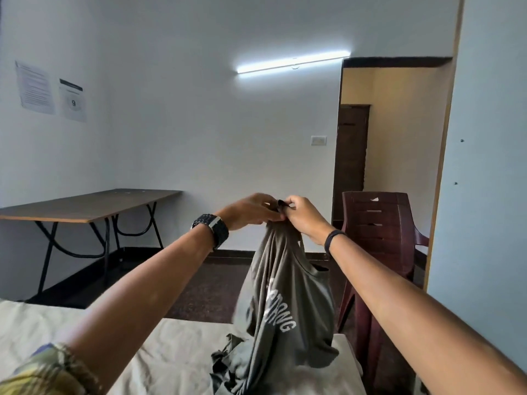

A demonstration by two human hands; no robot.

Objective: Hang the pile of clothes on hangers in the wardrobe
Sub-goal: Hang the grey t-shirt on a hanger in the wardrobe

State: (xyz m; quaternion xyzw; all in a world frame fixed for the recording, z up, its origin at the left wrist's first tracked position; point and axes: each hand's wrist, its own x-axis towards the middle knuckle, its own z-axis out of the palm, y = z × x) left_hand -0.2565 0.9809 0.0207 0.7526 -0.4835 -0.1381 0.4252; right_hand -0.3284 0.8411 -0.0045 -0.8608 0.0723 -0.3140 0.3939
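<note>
A grey T-shirt [285, 303] with white lettering hangs bunched in front of me, its lower part trailing onto the bed [85, 352]. My left hand [251, 209] and my right hand [302, 215] meet at its top edge and both pinch the fabric there. A small dark piece sticks up between my fingers; I cannot tell what it is. No hanger or wardrobe shows in this view.
A brown folding table [85, 206] stands against the left wall. A stack of maroon plastic chairs [382, 238] stands right of the bed, beside an open doorway [396, 138]. A pale panel [484, 166] fills the right edge. Dark floor lies beyond the bed.
</note>
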